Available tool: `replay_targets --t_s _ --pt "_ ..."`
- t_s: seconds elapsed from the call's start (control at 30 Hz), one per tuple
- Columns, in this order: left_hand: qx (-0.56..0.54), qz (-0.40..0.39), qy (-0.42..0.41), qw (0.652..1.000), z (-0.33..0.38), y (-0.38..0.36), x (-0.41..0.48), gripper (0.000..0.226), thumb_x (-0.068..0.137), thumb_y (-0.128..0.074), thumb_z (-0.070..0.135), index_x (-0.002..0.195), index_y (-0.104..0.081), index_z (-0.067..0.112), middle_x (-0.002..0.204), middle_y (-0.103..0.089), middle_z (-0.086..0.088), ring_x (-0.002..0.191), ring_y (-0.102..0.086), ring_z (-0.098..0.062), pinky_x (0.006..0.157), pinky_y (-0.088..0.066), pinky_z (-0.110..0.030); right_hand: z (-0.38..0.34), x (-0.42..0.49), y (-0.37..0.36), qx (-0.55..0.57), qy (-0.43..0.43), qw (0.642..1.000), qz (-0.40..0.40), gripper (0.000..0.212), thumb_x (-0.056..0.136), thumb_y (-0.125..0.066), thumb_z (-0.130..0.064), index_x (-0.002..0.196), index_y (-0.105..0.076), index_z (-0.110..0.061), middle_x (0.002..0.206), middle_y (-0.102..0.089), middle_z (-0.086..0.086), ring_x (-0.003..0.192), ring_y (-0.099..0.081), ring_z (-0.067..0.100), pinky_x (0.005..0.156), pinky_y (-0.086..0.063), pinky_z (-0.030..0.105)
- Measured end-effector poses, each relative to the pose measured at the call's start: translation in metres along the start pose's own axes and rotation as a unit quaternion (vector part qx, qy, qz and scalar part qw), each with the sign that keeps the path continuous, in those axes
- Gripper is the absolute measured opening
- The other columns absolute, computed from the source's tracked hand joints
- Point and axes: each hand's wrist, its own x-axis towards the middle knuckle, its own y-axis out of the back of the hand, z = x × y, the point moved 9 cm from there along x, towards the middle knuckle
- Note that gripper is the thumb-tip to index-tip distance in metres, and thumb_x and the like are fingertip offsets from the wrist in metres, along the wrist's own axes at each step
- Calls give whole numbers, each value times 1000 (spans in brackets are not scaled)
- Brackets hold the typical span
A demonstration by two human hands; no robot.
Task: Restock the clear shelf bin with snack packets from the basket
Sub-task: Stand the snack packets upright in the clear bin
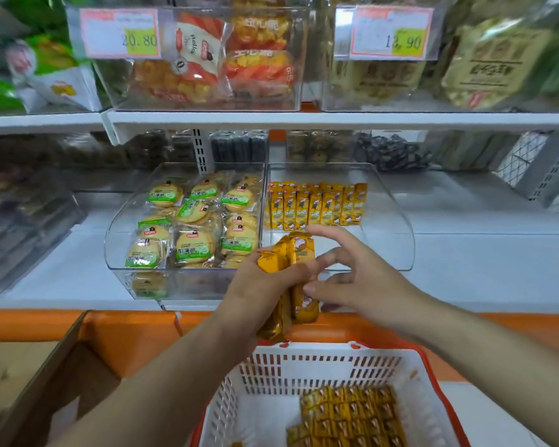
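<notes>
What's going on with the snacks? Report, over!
Left hand grips bundle of yellow packets. Right hand open, at the bundle. Clear bin: one row at back, front bare. Nothing blocking it.

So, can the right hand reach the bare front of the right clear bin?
Probably yes: the right hand is at the clear bin's low open front, and nothing blocks the bare floor.

Bright, even light falls from overhead with only faint, soft shadows. The centre is fairly sharp, while the upper shelf point(304, 119) and both side edges smear into blur. Wide-angle bending curves the shelf lines. Pale glare sits on the clear bin point(391, 201) walls and price tags point(120, 33)
</notes>
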Motion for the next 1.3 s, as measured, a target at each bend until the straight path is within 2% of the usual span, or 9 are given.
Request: replay_targets --t_s 0.2,0.4,0.53,0.73,0.87,0.93,1.1,1.23,1.3 --pt "-41 24 33 998 -6 -5 -6 54 73 -83 37 114 -68 4 95 -75 -22 76 -72 -38 63 -60 -43 24 -4 5 170 -121 978 -1 42 75 -79 -20 113 -62 -16 82 -74 6 67 -70 18 58 -56 31" --pt "-26 48 3 999 3 11 -2 28 87 -75 12 110 -67 -3 82 -70 -20 65 -70 -25 53 -56 -32 34 -5 31 177 -128 973 69 23 88 -69 -18 108 -71 -29 83 -70 6 69 -68 22 56 -55 35" --pt "23 62 -32 997 12 19 0 20 89 -74 10 108 -69 6 93 -74 -25 66 -74 -25 52 -57 -31 31 -2 59 105 -88 982 133 27 81 -78 -25 107 -72 -30 93 -70 5 64 -63 14 47 -44 29" --pt "103 60 -59 991 19 30 5 25 90 -75 14 112 -64 19 94 -78 -13 80 -78 -30 62 -63 -40 21 6 99 -16 -41 980 196 45 69 -88 -25 106 -64 -24 75 -73 -3 56 -59 9 49 -48 25" --pt "133 20 -52 990 20 29 10 17 88 -77 12 99 -68 21 90 -78 -14 77 -78 -29 55 -61 -33 10 20 119 -92 8 974 209 33 76 -84 -14 101 -67 -29 93 -69 -5 65 -66 15 64 -58 31" --pt "143 13 -55 988 20 31 13 19 87 -78 13 102 -68 20 90 -79 -13 79 -78 -30 58 -61 -34 8 29 126 -93 16 975 202 35 82 -77 -6 103 -68 -32 105 -65 1 72 -69 20 72 -60 33" --pt "144 18 -71 987 27 39 18 12 86 -79 17 87 -75 29 85 -79 -10 78 -77 -33 60 -64 -39 13 47 143 -85 11 971 225 35 83 -75 -1 102 -61 -26 106 -65 13 72 -71 23 68 -61 35" --pt "120 47 -67 989 28 48 23 26 83 -82 20 107 -70 20 87 -78 -13 78 -77 -36 61 -64 -51 8 76 151 -222 23 948 227 28 80 -78 -2 100 -64 -16 96 -68 5 68 -68 28 76 -59 48" --pt "112 57 -65 990 27 50 25 32 84 -81 20 112 -67 19 87 -78 -13 78 -77 -36 62 -64 -52 2 95 151 -306 42 926 216 27 79 -80 -6 99 -67 -18 96 -70 3 70 -68 27 81 -56 43"
